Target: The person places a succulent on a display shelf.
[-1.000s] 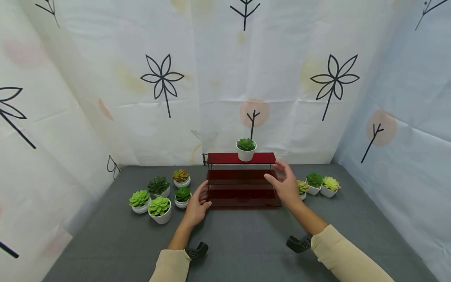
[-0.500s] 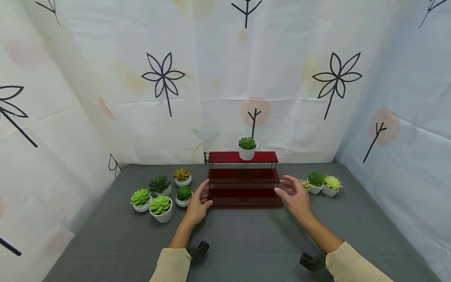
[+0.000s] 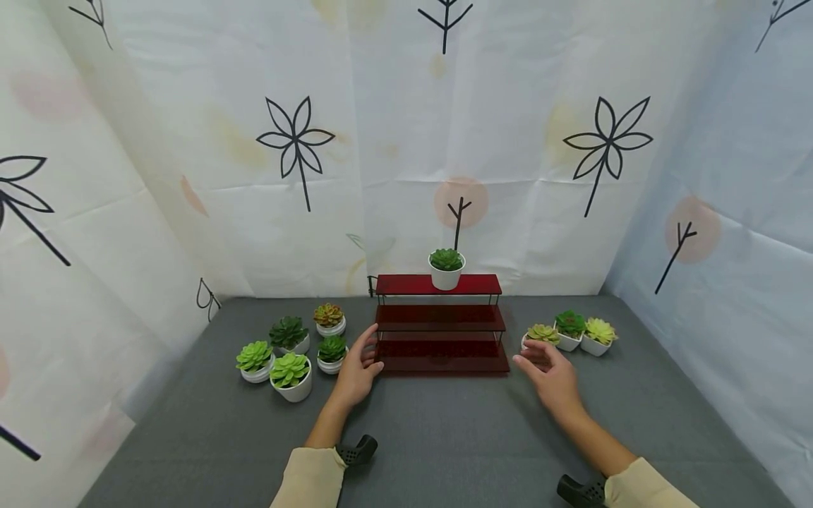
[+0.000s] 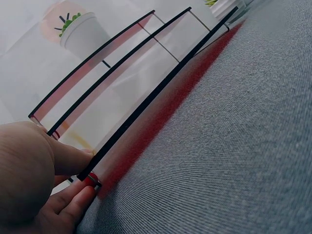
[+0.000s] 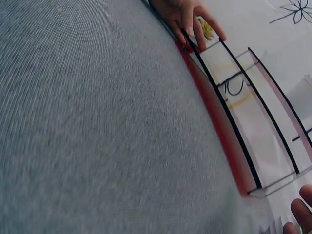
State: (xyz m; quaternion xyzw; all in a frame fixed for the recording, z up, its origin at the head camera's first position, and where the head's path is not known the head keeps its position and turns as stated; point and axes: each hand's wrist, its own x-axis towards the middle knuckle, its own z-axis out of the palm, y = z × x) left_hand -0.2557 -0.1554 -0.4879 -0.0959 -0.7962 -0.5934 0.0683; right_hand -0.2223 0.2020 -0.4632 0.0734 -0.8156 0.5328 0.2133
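Observation:
A three-tier dark red display shelf [image 3: 441, 356] stands on the grey cloth. On its top tier sits a green succulent in a white pot [image 3: 446, 271]. My left hand [image 3: 356, 372] is at the shelf's left end; the left wrist view has the thumb [image 4: 73, 158] on the lowest tier's corner and the fingers below, gripping it. Off the shelf's right end, my right hand [image 3: 554, 381] holds nothing, its fingers loosely bent, overlapping a yellow-green potted succulent [image 3: 543, 334] in the head view. Only its fingertips [image 5: 301, 212] show in the right wrist view.
Several potted succulents [image 3: 290, 377] cluster on the left near my left hand. Two more, a dark green one [image 3: 569, 324] and a yellow one [image 3: 598, 335], stand at the right. Patterned white cloth walls [image 3: 394, 120] enclose the back and sides.
My right hand has moved away from the shelf's right end, rightward and toward me. My left hand has stayed at the left end, and the shelf has not visibly moved.

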